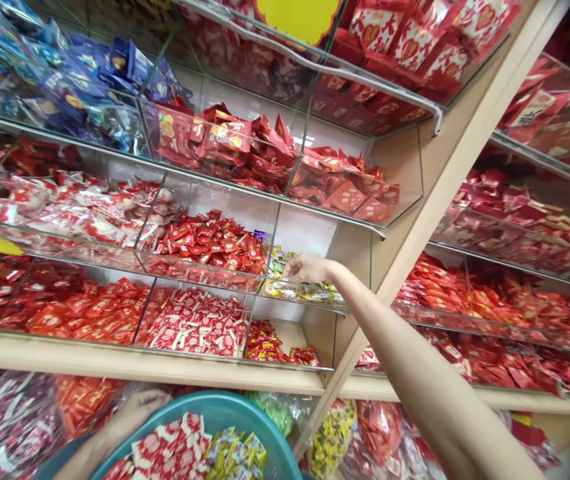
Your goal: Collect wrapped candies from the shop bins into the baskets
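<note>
My right hand (307, 268) reaches up into a clear bin of yellow-wrapped candies (301, 289) on the middle shelf, fingers curled down among them; what they grip is hidden. My left hand (137, 409) holds the far rim of a teal plastic basket (225, 408) at the bottom of the view. Inside the basket lie red-and-white candies (167, 452) and yellow-wrapped candies (237, 455).
Clear acrylic bins fill the wooden shelves: red candies (212, 243) left of my right hand, red-and-white candies (195, 323) below, blue packets (79, 87) top left, red packets (349, 187) above. A slanted wooden post (429, 193) separates more red-candy shelves on the right.
</note>
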Tool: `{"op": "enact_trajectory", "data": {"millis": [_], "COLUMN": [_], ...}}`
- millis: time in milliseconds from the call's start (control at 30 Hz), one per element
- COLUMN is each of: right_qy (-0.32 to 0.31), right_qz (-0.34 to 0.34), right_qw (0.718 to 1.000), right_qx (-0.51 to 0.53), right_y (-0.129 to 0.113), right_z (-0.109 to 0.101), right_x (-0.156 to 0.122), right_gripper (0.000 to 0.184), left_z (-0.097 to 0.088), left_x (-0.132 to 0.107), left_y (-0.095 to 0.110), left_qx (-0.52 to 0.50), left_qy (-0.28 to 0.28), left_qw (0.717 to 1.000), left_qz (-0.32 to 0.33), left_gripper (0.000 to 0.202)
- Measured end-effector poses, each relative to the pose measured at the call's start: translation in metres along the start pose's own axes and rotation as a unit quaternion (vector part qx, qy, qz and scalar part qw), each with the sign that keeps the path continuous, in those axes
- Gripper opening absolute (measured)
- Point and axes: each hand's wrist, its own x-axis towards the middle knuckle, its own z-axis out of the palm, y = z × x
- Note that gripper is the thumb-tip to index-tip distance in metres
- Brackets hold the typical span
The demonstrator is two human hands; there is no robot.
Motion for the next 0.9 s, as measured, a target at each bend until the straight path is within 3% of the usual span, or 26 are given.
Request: {"op": "enact_trajectory", "data": {"millis": [267, 533, 733, 900], "right_qy": [0.042, 0.024, 0.073, 0.042], "right_qz": [0.012, 0.015, -0.028, -0.025], "right_qw": [0.998, 0.999, 0.993, 0.990], "right_qx": [-0.046, -0.044, 0.083, 0.132], "right_y": [-0.001, -0.002, 0.002, 0.007], "right_z": [0.009, 0.010, 0.012, 0.019], "right_x": [0.006, 0.006, 0.006, 0.009], "right_gripper": [0.026, 0.031, 0.035, 0.041], "left_z": [0.002, 0.000, -0.001, -0.001], "left_x": [0.001, 0.003, 0.003, 0.001], "left_y": [-0.002, -0.009, -0.007, -0.002], "left_qx": [-0.006, -0.019, 0.001, 0.020], "left_qy": [0.000, -0.002, -0.005, -0.007], "left_qw": [1.000, 1.000, 1.000, 1.000], "left_qz": [-0.013, -0.008, -0.006, -0.007], "left_gripper": [0.048, 0.044, 0.043, 0.054]}}
